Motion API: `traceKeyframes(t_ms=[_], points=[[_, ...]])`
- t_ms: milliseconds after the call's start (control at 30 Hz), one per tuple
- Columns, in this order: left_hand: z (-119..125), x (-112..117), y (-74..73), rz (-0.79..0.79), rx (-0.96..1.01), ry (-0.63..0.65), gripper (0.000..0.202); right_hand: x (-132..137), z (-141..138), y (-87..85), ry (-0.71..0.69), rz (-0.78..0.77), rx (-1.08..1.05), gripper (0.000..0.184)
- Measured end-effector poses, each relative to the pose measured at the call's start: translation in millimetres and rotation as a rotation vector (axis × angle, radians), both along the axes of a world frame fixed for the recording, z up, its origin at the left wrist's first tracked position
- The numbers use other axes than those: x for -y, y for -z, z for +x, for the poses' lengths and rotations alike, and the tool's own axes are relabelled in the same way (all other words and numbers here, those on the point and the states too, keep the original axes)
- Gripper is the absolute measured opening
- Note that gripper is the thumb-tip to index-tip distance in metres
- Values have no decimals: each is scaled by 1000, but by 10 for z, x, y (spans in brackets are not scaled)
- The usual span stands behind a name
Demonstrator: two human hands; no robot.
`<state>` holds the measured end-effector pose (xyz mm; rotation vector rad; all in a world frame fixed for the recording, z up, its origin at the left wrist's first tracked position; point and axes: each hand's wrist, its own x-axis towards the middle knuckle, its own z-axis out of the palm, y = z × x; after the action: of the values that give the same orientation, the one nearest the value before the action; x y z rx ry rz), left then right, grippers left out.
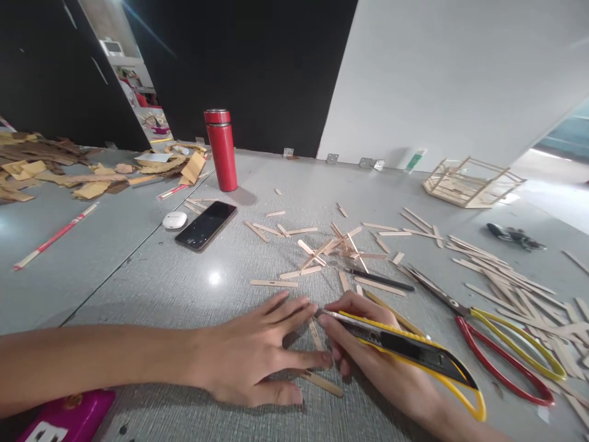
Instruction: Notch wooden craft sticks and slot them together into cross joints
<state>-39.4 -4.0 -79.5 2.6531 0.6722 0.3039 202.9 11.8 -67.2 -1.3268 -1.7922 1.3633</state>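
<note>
My left hand (257, 353) lies flat on the grey table with its fingers spread, pressing down on a wooden craft stick (315, 336). Another stick (323, 383) pokes out below its fingertips. My right hand (368, 350) is closed round a yellow and black utility knife (405, 347), whose blade end rests against the stick by my left fingertips.
Loose craft sticks (322, 245) are scattered across the table (161, 288). Red and yellow scissors (497, 344) and a black pen (380, 280) lie to the right. A phone (205, 225), white earbud case (175, 220), red flask (221, 149), stick frame (469, 181), cardboard scraps (55, 166) and a pink box (69, 417) stand around.
</note>
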Motion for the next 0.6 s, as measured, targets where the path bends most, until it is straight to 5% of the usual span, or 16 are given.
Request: traceKeyframes(t_ms=[167, 367, 600], points=[[-6, -6, 9, 17, 9, 13, 57, -35, -12, 25, 39, 318, 181, 29], [4, -17, 10, 17, 39, 22, 59, -15, -2, 124, -14, 91, 88, 30], [12, -19, 7, 2, -17, 43, 59, -30, -18, 145, 6, 123, 85, 27]])
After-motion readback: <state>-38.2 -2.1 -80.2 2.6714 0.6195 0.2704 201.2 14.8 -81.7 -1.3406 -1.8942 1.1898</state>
